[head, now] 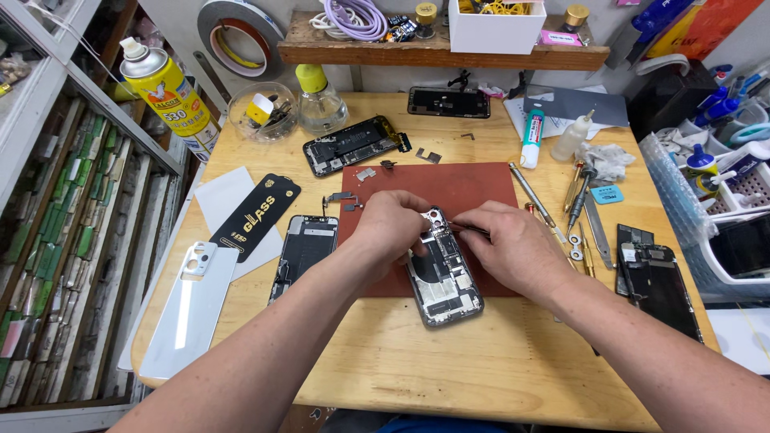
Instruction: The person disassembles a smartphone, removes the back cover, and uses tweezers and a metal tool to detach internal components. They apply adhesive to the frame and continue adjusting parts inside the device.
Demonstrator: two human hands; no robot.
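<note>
Your left hand (391,226) grips the top edge of the opened phone (441,273), fingers clamped on its frame. Your right hand (513,244) is pinched shut on thin tweezers (469,228), tips at the phone's camera end, just beside the left grip. Phone lies under both hands, partly on the red mat (449,188), lower end on the table (449,361). Screwdrivers (533,196) lie right of the right grip.

The room was brightly, evenly lit from overhead; soft shadows sat under the hands, glare flashed on the white back panel (192,309), and edges bowed outward.
</note>
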